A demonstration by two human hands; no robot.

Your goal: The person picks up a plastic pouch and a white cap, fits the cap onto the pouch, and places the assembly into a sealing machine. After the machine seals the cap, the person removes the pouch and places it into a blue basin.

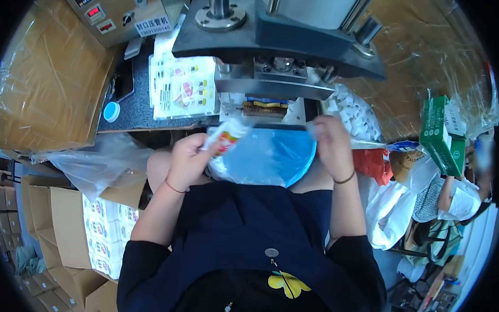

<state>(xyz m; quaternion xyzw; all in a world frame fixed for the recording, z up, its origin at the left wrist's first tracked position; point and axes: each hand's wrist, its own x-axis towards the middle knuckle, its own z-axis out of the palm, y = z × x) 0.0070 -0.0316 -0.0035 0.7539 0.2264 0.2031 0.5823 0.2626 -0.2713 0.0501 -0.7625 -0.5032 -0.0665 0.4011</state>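
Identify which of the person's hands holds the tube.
The left hand: its fingers grip the white tube with red and yellow print. The right hand is apart from that tube.

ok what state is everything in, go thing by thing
left hand: closed on the white tube
white tube: held tilted, blurred; sealed or not, can't tell
right hand: raised, fingers bent; whether it holds anything, can't tell
control box: displays lit
blue bag: spread open
cardboard box: open, white packs inside
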